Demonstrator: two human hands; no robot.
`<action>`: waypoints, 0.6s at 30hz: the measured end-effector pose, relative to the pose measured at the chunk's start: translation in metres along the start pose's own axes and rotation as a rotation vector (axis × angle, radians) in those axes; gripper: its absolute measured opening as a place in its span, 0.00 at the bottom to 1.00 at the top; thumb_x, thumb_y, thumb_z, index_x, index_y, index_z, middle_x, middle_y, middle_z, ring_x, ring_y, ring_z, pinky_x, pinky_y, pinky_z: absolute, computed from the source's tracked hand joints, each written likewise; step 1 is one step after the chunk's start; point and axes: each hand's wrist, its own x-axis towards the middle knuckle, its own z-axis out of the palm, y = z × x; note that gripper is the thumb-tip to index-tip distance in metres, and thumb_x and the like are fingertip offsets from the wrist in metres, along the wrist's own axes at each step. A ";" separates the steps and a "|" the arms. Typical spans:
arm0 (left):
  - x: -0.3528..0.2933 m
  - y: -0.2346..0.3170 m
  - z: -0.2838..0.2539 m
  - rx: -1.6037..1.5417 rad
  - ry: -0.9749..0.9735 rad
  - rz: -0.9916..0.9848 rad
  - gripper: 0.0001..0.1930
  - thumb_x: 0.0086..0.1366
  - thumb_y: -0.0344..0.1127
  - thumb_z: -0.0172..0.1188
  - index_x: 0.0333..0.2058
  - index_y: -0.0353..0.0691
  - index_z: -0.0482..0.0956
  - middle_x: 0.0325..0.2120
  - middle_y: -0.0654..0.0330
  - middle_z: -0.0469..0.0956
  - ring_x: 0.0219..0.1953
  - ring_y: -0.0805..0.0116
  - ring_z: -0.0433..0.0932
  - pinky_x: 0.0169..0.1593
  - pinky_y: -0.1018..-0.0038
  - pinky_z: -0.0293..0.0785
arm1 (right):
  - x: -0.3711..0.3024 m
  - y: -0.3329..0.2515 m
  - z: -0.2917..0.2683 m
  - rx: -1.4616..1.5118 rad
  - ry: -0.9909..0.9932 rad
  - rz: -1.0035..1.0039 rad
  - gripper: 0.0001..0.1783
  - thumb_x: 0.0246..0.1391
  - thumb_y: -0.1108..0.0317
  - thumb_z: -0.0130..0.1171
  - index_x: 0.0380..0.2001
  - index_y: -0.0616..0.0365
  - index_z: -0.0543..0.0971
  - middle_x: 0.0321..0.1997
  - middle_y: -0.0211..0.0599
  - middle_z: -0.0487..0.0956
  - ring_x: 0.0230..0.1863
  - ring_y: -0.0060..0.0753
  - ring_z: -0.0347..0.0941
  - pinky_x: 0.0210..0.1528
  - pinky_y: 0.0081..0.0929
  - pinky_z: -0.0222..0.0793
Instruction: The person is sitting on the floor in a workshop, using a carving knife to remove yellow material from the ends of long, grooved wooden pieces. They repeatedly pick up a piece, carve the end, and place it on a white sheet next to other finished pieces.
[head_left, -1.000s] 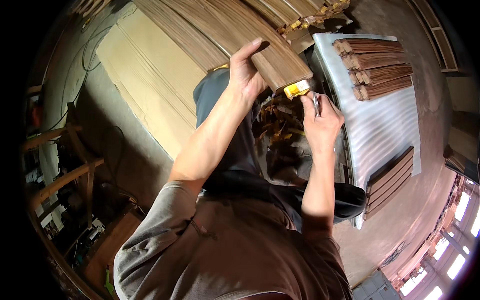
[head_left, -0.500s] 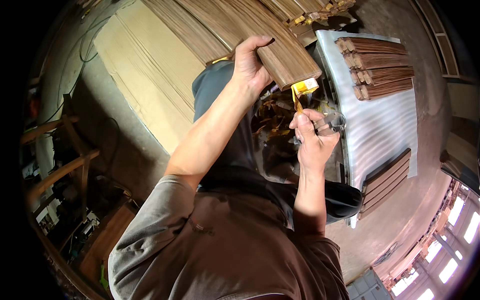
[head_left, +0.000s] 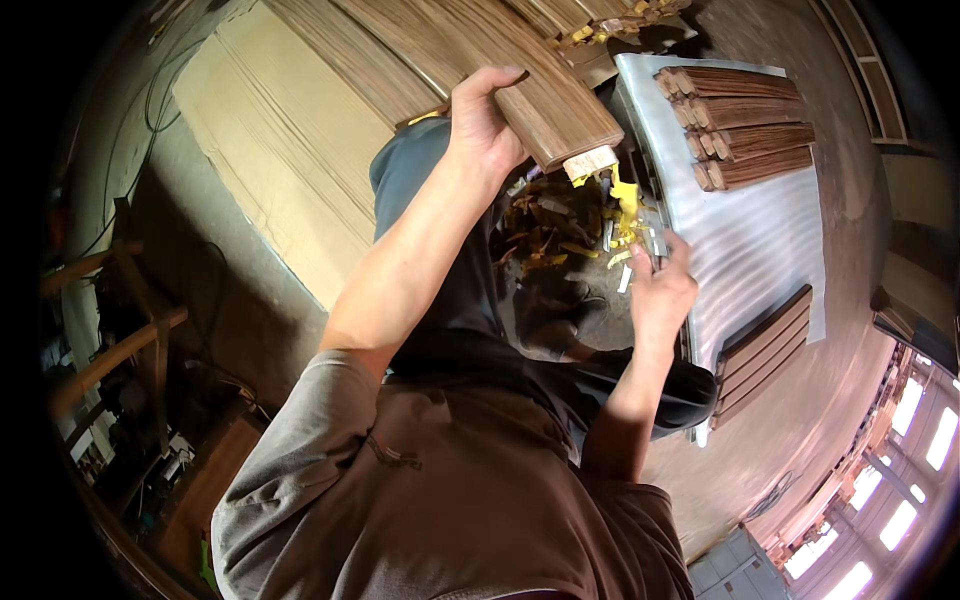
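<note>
While the left hand [head_left: 483, 128] clasps its fingers round the left edge of the wooden plank [head_left: 560, 105], by its near end, yellow strips [head_left: 627, 198] trail from that end rightward; whether the blurred right hand [head_left: 662, 298] pinches anything, I cannot tell. Loosening the left grip could let the plank slip.

Over on the right, pale rippled sheeting [head_left: 755, 240], four rows of brown wooden strips [head_left: 750, 112] on its far half, darker slats [head_left: 765, 358] at its near end, concrete floor [head_left: 850, 265] strewn with yellow scraps [head_left: 546, 262]
</note>
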 end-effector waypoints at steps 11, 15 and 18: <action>0.006 0.002 -0.008 0.050 -0.010 -0.018 0.25 0.54 0.27 0.58 0.53 0.31 0.69 0.48 0.45 0.75 0.52 0.47 0.75 0.62 0.48 0.70 | 0.032 -0.070 0.027 0.482 -0.006 -0.078 0.13 0.52 0.66 0.71 0.36 0.64 0.84 0.26 0.30 0.82 0.27 0.16 0.73 0.34 0.18 0.70; 0.003 0.001 -0.008 0.103 -0.021 0.011 0.27 0.53 0.28 0.56 0.55 0.31 0.68 0.50 0.45 0.75 0.54 0.47 0.74 0.63 0.49 0.68 | 0.041 -0.051 0.039 0.499 -0.058 -0.158 0.06 0.55 0.71 0.67 0.33 0.64 0.84 0.23 0.29 0.81 0.25 0.17 0.72 0.31 0.20 0.69; 0.003 0.002 -0.006 0.093 -0.035 -0.011 0.28 0.53 0.29 0.56 0.55 0.31 0.68 0.51 0.45 0.75 0.55 0.47 0.73 0.64 0.50 0.67 | 0.038 -0.041 0.040 0.510 -0.093 -0.133 0.04 0.56 0.74 0.64 0.31 0.65 0.83 0.22 0.27 0.79 0.24 0.15 0.70 0.29 0.19 0.67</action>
